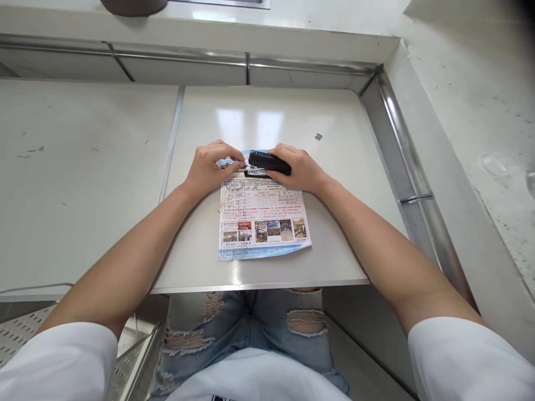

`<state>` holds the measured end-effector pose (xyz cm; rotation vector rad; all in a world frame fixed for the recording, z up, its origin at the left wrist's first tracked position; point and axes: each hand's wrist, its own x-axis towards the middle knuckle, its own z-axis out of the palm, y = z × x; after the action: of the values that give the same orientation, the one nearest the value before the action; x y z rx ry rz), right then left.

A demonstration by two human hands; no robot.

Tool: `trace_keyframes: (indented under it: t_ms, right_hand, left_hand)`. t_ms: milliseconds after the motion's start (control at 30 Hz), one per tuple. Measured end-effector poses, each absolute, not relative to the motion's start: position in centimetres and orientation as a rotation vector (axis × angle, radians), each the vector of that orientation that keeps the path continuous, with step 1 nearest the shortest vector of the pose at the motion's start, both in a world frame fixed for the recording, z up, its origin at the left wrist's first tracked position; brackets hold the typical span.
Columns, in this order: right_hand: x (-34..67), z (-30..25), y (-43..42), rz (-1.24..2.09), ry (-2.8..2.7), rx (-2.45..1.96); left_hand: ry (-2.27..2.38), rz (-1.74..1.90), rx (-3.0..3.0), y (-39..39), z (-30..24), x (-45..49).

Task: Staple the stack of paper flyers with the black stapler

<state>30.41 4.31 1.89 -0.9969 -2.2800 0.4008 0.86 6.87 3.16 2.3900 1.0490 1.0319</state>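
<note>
A printed flyer (pixel 263 223) with text and small photos lies flat on the white table (pixel 271 122). A black stapler (pixel 270 163) rests across the flyer's far edge. My right hand (pixel 298 170) is wrapped around the stapler from the right side. My left hand (pixel 209 167) is curled, its fingertips pinching the flyer's top edge right at the stapler's front end.
A small loose staple piece (pixel 319 136) lies on the table to the far right. A metal rail (pixel 401 161) borders the table's right side, with a grey counter (pixel 480 111) beyond. Another white surface (pixel 83 167) adjoins on the left. A perforated metal shelf (pixel 20 334) sits low left.
</note>
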Motion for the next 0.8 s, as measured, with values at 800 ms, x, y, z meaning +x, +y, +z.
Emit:
trace_keyframes:
  t_ms: [800]
  right_hand:
    - [30.5, 1.5, 4.5, 0.374, -2.281, -0.977]
  left_hand:
    - [0.921, 0.822, 2.55, 8.0, 2.6, 0.6]
